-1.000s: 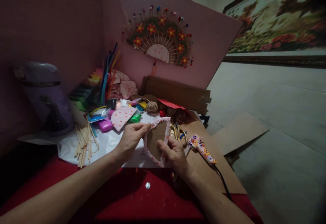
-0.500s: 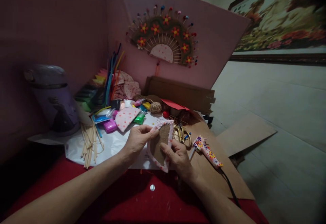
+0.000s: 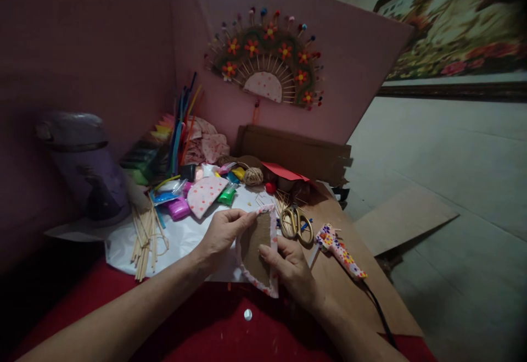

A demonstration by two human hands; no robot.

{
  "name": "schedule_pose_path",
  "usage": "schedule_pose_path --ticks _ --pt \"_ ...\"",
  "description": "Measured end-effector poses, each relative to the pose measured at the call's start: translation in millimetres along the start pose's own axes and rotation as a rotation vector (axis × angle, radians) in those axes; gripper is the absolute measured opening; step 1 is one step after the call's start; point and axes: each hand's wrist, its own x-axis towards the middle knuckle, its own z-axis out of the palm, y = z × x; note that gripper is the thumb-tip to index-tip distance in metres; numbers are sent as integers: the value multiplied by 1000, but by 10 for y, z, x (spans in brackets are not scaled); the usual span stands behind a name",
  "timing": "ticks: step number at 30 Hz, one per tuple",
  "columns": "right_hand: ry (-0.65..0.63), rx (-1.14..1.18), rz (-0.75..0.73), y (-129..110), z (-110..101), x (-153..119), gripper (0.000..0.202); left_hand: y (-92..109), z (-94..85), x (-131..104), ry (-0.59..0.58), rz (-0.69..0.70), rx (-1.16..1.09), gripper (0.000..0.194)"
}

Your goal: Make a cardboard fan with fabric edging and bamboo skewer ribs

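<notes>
Between my two hands is a half-round cardboard piece (image 3: 256, 246), its brown side facing me and pink dotted fabric folded over its edge. My left hand (image 3: 224, 235) pinches the curved rim near the top, thumb over the fabric. With the thumb on the cardboard and fingers behind, my right hand (image 3: 294, 266) grips the straight side. Just beyond the right hand lie gold-handled scissors (image 3: 296, 224). A second fabric-covered half-round (image 3: 206, 196) rests on the white sheet (image 3: 181, 249), dotted side up.
A flower-patterned glue gun (image 3: 341, 252) with a black cord lies on cardboard (image 3: 366, 301) at right. Wooden sticks (image 3: 144, 241) and a purple flask (image 3: 90, 181) are at left. Behind are clay packets (image 3: 179, 208), a twine ball (image 3: 253, 176) and a decorated fan (image 3: 263, 65) on the wall.
The held piece has turned slightly, so more of its brown side shows and its straight edge stands more upright. Both hands keep their grip. The view has shifted a little.
</notes>
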Motion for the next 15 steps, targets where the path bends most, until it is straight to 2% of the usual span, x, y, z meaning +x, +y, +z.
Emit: schedule_pose_path --ticks 11,15 --pt "0 -12 9 30 4 9 28 28 110 -84 20 -118 -205 32" --pt "17 55 35 40 -25 36 27 22 140 -128 -102 -124 -243 34"
